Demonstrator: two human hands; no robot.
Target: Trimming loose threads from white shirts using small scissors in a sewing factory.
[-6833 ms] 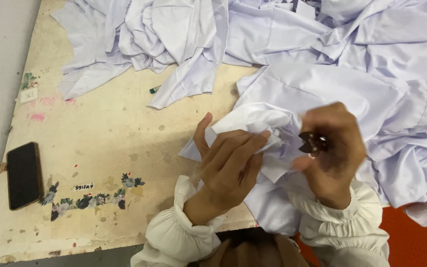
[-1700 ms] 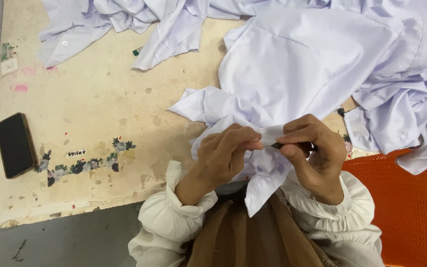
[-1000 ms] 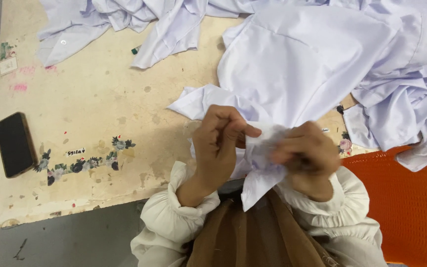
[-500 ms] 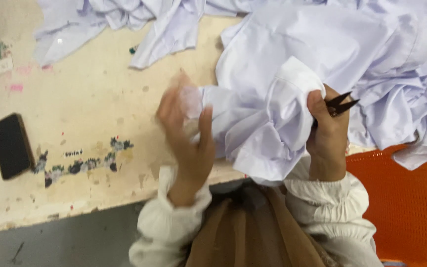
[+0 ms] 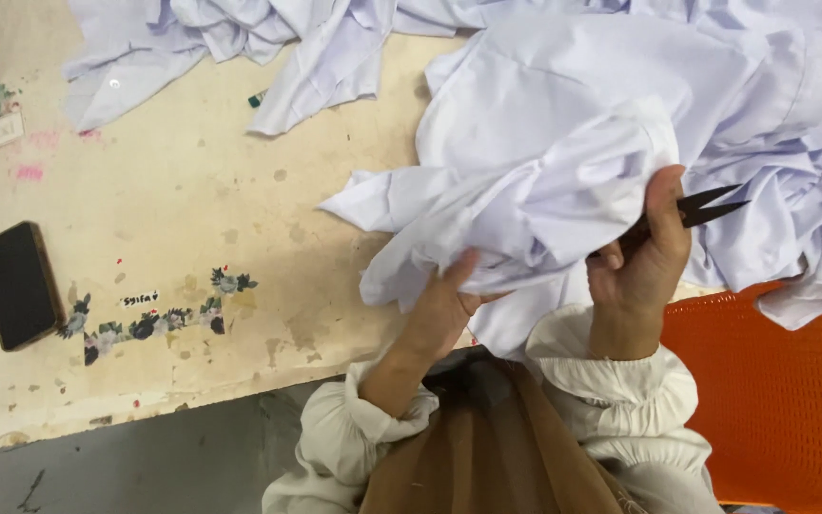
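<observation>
A white shirt (image 5: 563, 152) lies bunched at the near edge of a worn cream table (image 5: 192, 219). My left hand (image 5: 444, 305) grips the shirt's lower folds from underneath, its fingers partly hidden by cloth. My right hand (image 5: 644, 252) holds small black thread snips (image 5: 706, 207), blades pointing right, and its thumb presses a fold of the same shirt. Both wrists wear cream gathered cuffs.
More white garments (image 5: 240, 38) are heaped along the table's far side and at the right. A black phone (image 5: 19, 284) lies at the table's left edge. An orange plastic chair (image 5: 773, 400) stands at my right. Grey floor shows below the table.
My left hand has dropped from the raised cloth to the shirt's underside. The shirt has been turned and lifted; the snips in my right hand now stick out to the right.
</observation>
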